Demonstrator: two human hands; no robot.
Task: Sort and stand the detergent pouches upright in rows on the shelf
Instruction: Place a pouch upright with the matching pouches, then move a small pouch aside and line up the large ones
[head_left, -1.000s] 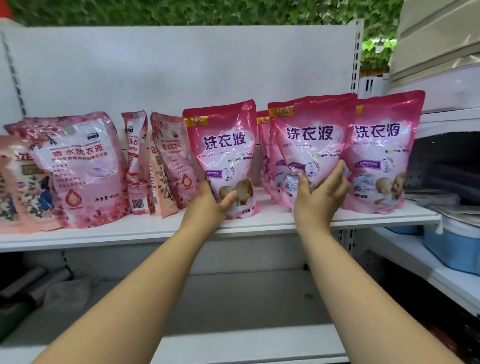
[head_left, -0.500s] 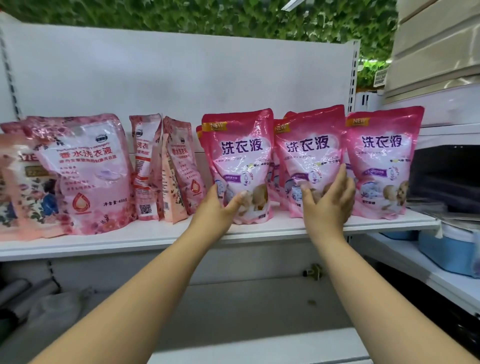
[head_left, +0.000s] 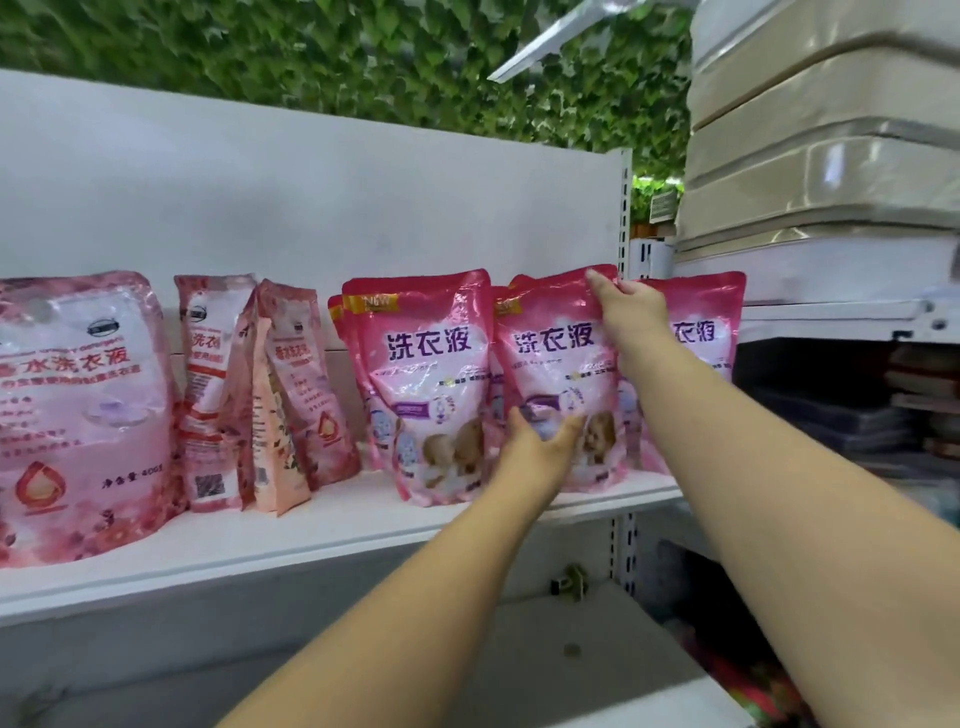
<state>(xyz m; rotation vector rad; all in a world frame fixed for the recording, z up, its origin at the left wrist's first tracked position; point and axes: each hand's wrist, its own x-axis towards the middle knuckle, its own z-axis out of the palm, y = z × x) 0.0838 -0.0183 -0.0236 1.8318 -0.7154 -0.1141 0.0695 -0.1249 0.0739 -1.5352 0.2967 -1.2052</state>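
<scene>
I am squaring up the middle bright pink pouch (head_left: 550, 374) on the shelf (head_left: 322, 525), so the step in hand looks like the straightening of the front row, not the sorting. My left hand (head_left: 540, 447) is pressing on the lower front of that pouch, fingers spread and fairly straight. My right hand (head_left: 631, 306) is pinching its top edge at about one o'clock from the left hand. The pouch is standing upright, touching the left bright pink pouch (head_left: 426, 384) at its nine o'clock, and overlapping the right bright pink pouch (head_left: 701, 332) at three o'clock.

Next, I judge, I am needing to settle the base flat and let go gently at the top so the soft bag does not slump; then the leaning pale ones want attention.

Counting: I am seeing three bright pink pouches in front, with the edges of at least two more showing behind them; how many exactly I cannot tell. At nine o'clock are three narrow pale pink pouches (head_left: 249, 395) tilting against one another, and beyond them one large pale pink pouch (head_left: 83, 410) standing at the frame's left edge
</scene>
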